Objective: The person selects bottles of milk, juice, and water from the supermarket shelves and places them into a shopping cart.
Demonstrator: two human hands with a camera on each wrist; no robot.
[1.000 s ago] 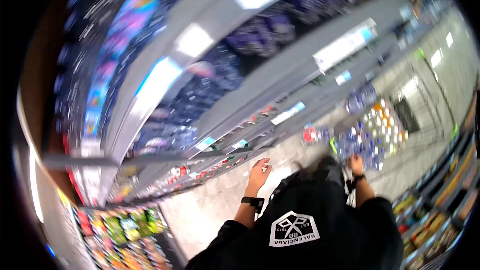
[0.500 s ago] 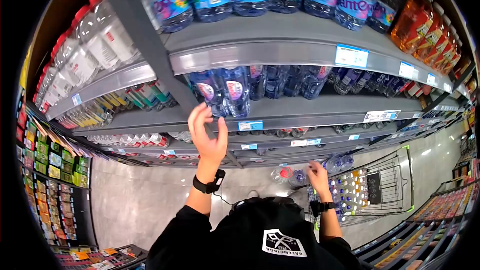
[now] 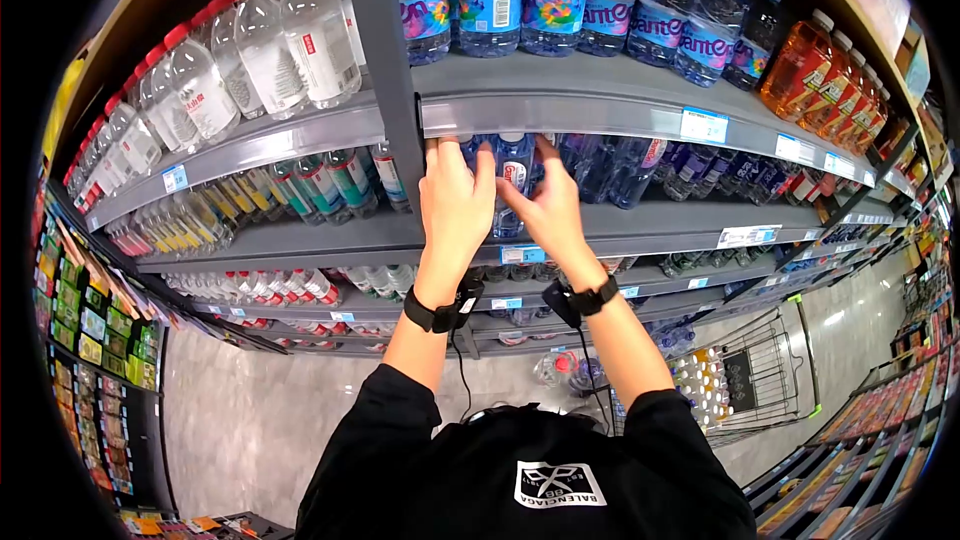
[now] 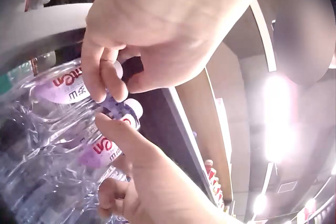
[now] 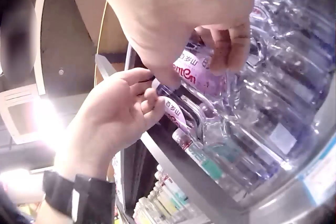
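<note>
Both hands reach into the second shelf, among clear blue-tinted water bottles with pink-and-red oval labels. My left hand (image 3: 456, 198) curls its fingers at the cap and neck of a water bottle (image 4: 63, 85), close behind the upright post. Right beside it, my right hand (image 3: 550, 212) holds the neighbouring water bottle (image 3: 512, 175), thumb on one side and fingers on the other. In the right wrist view that bottle's label (image 5: 191, 71) shows between thumb and fingers. Both bottles stand upright near the shelf's front edge.
A grey post (image 3: 385, 70) rises left of the hands, and the upper shelf edge (image 3: 560, 110) runs just above them. Larger water bottles (image 3: 490, 10) stand on top. Behind to the right is a shopping cart (image 3: 770, 370) with bottles, beside red-capped jugs (image 3: 562, 365) on the floor.
The view has swung round to face the shelf. My left hand has gone up to the second-shelf bottles; my right hand has left the cart side and joined it there.
</note>
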